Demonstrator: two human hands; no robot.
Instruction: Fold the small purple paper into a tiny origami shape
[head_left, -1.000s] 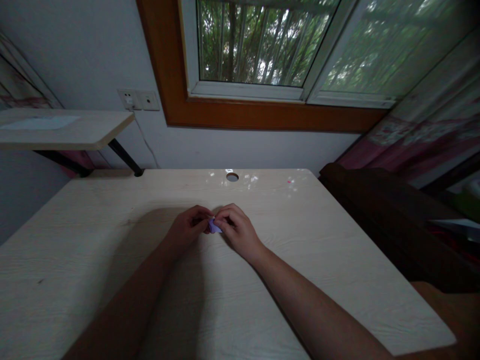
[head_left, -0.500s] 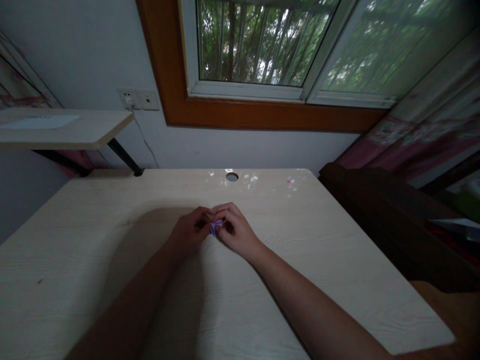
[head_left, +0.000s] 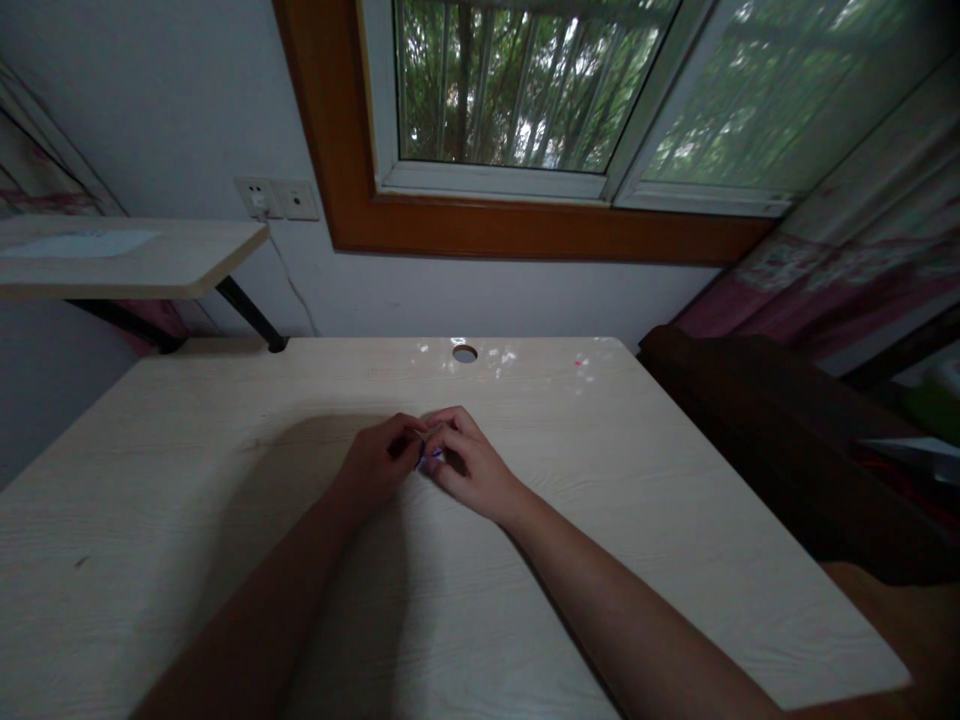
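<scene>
Between my two hands, just above the tabletop, is a small purple-and-white folded piece (head_left: 436,453), probably paper, mostly hidden by the fingers. My left hand (head_left: 380,455) pinches its left side, thumb and fingertips curled together. On the other side, my right hand (head_left: 472,462) has its thumb and fingers closed on the same piece. The fingertips of both hands meet around it. Both hands are near the middle of the pale wood-grain desk (head_left: 480,610).
A raised shelf (head_left: 217,262) with a sheet of paper (head_left: 82,243) stands at the desk's left on black legs. At the back are a round cable hole (head_left: 465,354) and a small pink spot (head_left: 577,362). Dark furniture (head_left: 720,420) borders the right edge.
My right thumb and fingers have shifted slightly left over the purple-and-white piece, so less of it shows. My left hand stays almost where it was.
</scene>
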